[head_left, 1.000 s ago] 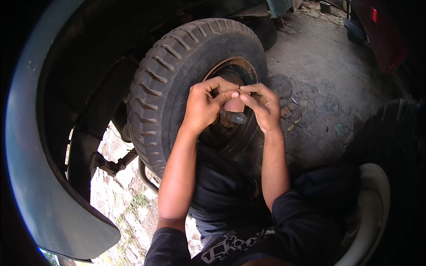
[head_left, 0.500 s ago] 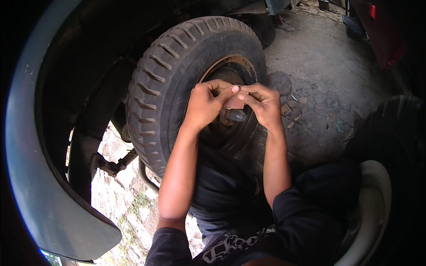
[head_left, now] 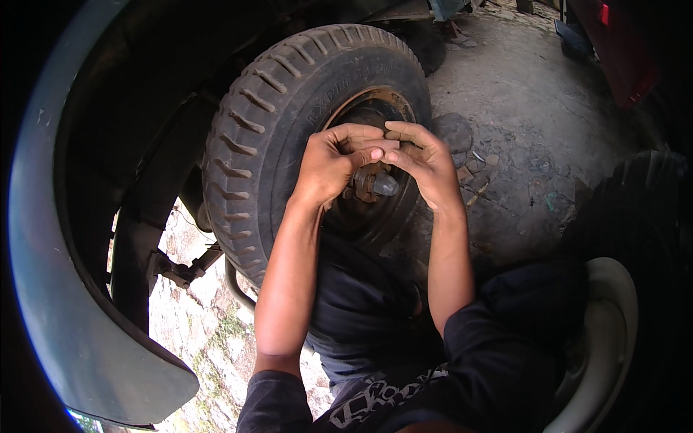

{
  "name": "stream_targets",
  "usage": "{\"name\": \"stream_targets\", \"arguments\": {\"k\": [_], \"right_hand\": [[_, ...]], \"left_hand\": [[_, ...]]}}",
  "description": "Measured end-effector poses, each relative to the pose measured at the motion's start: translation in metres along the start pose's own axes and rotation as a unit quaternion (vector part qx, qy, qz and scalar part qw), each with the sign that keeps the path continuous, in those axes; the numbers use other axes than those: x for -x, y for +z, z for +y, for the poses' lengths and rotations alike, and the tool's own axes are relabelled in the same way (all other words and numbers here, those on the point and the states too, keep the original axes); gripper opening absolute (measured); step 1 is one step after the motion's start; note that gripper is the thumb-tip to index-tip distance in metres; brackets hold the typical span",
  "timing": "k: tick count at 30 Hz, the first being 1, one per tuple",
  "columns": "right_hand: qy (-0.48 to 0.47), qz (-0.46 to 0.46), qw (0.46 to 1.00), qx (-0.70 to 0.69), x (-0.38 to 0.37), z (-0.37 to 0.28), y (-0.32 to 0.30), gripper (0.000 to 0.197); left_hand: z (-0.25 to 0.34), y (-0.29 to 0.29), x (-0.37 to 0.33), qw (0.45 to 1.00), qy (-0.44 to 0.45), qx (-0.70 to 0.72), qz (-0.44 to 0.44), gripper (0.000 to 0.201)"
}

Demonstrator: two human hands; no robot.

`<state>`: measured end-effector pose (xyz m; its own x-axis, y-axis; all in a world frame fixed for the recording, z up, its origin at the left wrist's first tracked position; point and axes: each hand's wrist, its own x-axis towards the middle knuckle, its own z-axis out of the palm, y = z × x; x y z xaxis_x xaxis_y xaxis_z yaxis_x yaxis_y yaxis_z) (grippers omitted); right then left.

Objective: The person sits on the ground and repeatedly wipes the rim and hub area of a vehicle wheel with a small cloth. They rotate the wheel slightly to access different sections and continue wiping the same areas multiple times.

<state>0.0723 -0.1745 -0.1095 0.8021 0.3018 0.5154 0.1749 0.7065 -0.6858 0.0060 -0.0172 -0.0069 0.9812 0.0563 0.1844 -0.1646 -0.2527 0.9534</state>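
A small, flat, reddish-brown sheet (head_left: 382,144), which looks like a piece of sandpaper, is held between my two hands in front of the wheel hub. My left hand (head_left: 326,162) pinches its left part, thumb below and fingers above. At the other end, my right hand (head_left: 432,164) has the thumb against the sheet, with the index finger arched over it. Just beneath the hands, a rounded grey cap (head_left: 385,185) sticks out of the rusty hub. Around the hub is a big black tire (head_left: 271,137) with deep tread blocks.
A curved blue-grey fender (head_left: 43,238) rises at the left. Rough concrete ground (head_left: 520,79) with debris lies at the right, beside another dark tire (head_left: 639,195). A pale curved pipe-like part (head_left: 613,317) stands at the lower right. My knees are close below the wheel.
The sheet has tilted and now shows as a narrow strip instead of a hanging flap. My right index finger has lifted, and more of the hub cap shows.
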Motion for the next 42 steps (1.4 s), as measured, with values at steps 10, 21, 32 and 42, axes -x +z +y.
{"name": "stream_targets", "arguments": {"k": [10, 21, 32, 42], "right_hand": [[-0.02, 0.05, 0.996, -0.066, 0.0, 0.017, 0.001, 0.037], [0.109, 0.158, 0.893, -0.406, 0.011, 0.029, 0.047, 0.048], [-0.002, 0.318, 0.903, -0.29, -0.029, 0.068, -0.057, 0.039], [-0.038, 0.382, 0.921, -0.058, -0.078, 0.128, -0.044, 0.039]], "left_hand": [[0.0, 0.008, 0.0, 0.997, 0.061, -0.037, 0.015, 0.029], [-0.013, 0.036, -0.003, 0.972, 0.144, -0.135, 0.126, 0.032], [-0.005, 0.032, -0.017, 0.78, 0.429, -0.456, -0.009, 0.045], [0.129, -0.098, -0.061, 0.85, 0.176, -0.483, 0.118, 0.046]]}}
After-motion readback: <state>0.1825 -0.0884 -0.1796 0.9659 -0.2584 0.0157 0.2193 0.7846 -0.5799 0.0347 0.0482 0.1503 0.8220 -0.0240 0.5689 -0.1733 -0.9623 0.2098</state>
